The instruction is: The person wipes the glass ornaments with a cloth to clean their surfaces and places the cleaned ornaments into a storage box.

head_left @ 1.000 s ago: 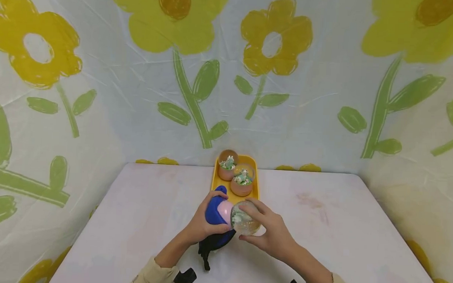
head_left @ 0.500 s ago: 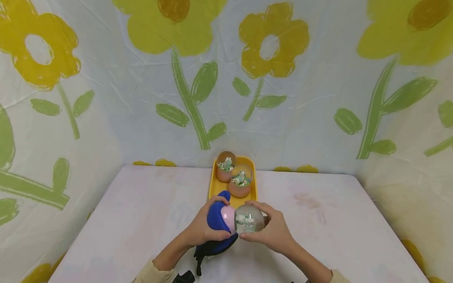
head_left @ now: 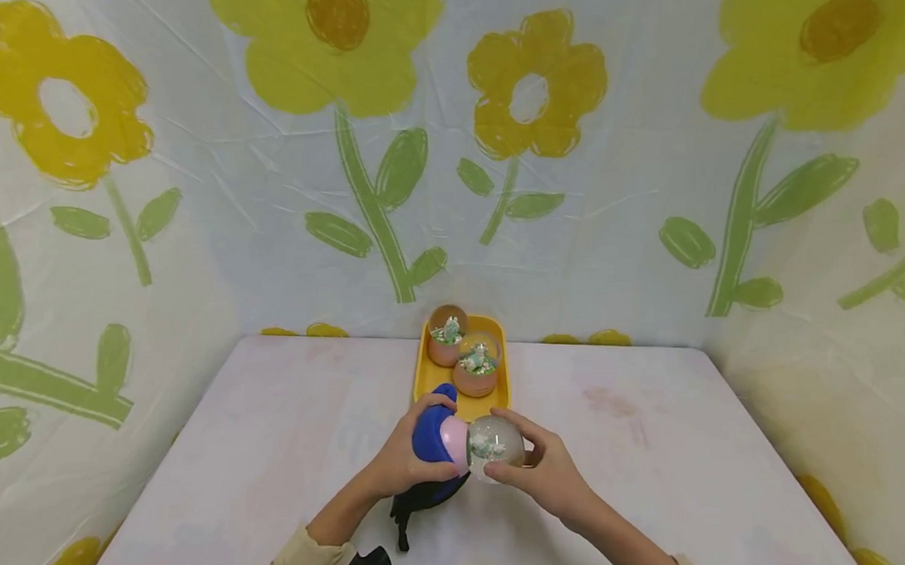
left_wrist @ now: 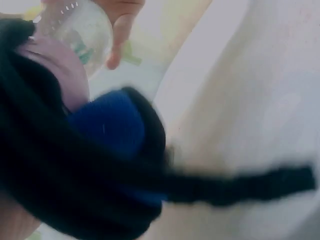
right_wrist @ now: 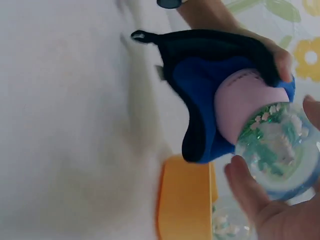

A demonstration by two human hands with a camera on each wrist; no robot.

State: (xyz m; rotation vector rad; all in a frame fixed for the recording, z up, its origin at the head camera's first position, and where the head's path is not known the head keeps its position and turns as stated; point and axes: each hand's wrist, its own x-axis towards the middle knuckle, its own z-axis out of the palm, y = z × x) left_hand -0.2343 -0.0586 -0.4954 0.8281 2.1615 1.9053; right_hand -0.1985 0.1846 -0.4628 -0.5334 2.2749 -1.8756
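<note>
A snow globe with a clear dome and a pink base is held on its side above the table, in front of the tray. My left hand grips the base through a blue cloth with black edging and a hanging loop. From the other side, my right hand holds the dome between thumb and fingers. Inside the dome, the right wrist view shows green and white decorations and small pale flowers. In the left wrist view the dark cloth hides most of the left hand.
At the back middle of the table stands a yellow tray. Two more snow globes with pinkish bases, a rear one and a front one, stand upright in it. A flower-printed curtain surrounds the table.
My right hand has shifted its fingers and thumb over the dome, and the dome's contents appear turned. The left hand keeps its grip on the cloth and base. The view has shifted slightly.
</note>
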